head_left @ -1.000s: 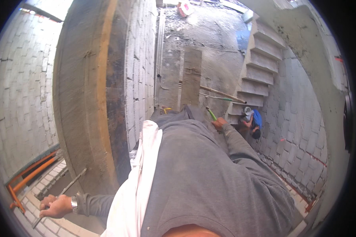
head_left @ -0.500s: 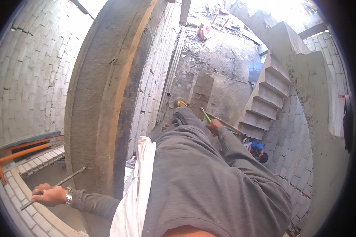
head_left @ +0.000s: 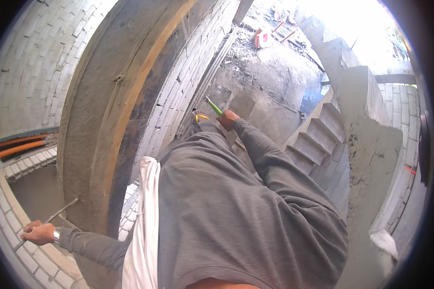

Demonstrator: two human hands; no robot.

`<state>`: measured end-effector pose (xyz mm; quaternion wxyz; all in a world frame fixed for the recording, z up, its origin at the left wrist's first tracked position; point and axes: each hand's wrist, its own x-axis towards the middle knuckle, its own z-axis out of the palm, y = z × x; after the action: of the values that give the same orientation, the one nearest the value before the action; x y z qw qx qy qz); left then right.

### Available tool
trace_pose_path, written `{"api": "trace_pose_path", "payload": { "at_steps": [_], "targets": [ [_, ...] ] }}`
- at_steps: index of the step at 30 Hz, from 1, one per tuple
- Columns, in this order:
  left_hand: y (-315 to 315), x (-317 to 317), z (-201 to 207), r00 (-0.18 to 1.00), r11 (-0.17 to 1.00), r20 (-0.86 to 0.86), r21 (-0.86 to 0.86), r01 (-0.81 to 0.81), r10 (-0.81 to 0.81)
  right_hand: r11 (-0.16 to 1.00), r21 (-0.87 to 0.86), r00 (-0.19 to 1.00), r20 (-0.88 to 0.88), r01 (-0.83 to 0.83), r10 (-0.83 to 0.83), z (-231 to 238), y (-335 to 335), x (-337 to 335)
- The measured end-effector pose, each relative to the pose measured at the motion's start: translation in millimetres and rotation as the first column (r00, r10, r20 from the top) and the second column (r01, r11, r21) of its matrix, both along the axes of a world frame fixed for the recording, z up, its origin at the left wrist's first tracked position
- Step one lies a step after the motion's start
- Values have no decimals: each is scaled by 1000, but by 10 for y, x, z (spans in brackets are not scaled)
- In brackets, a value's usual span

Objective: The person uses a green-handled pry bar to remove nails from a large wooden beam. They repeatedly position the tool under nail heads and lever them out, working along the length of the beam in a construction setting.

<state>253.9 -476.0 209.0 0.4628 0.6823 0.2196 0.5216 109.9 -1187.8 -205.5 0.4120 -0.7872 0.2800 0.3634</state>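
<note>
Two-handed, a worker [head_left: 246,207] is gripping, left hand [head_left: 38,233] closed round a rod [head_left: 62,210] at eight o'clock, right hand [head_left: 229,120] round a green tool [head_left: 214,107] near twelve, likely needing steadiness next.

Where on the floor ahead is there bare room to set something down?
The grey floor looks mostly bare between the flat board and the blue sheet. It's crowded leftward: the right hand with a green tool, a yellow-strapped sandal, and long poles along the block wall.

My left grip [head_left: 38,233] hides part of a rod [head_left: 61,210]. My right grip [head_left: 229,119] partly covers a green tool [head_left: 214,106].
</note>
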Motion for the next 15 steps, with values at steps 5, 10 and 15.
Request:
{"api": "trace_pose_path", "payload": {
  "at_steps": [5, 10, 15],
  "targets": [
    [654, 35, -78, 997, 994, 31, 83, 71, -73, 970, 170, 971, 135, 172, -196, 12, -423, 791],
    [462, -79, -96, 958, 938, -154, 290, -189, 241, 970, 197, 928, 316, 140, -198, 428, -627, 1503],
    [-105, -116, 35, 952, 945, -199, 277, -173, 233, 934, 352, 934, 315, 51, -170, 895, -666, 1948]
  ]
}}
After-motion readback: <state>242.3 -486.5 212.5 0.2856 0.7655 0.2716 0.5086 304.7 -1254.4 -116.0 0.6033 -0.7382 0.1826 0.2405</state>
